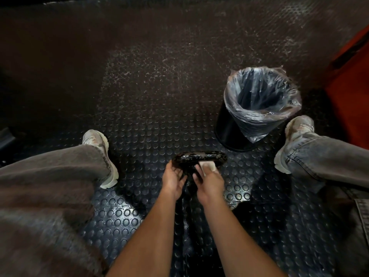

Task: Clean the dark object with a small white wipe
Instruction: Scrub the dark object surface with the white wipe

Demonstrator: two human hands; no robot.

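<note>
Glossy black band [199, 156] feels stiff, probably slick; my left hand [173, 179] cups its near-left edge, my right hand [209, 181] pinches the wipe [208, 166] against it.

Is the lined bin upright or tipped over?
Upright: the bin stands on the studded floor, its bag-lined mouth facing up.

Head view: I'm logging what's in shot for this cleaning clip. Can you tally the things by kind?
Dark object: 1, gripped by the left hand
White wipe: 1, pressed on it by the right hand
Lined bin: 1
Pale shoes: 2
Hands: 2
Total: 7
</note>
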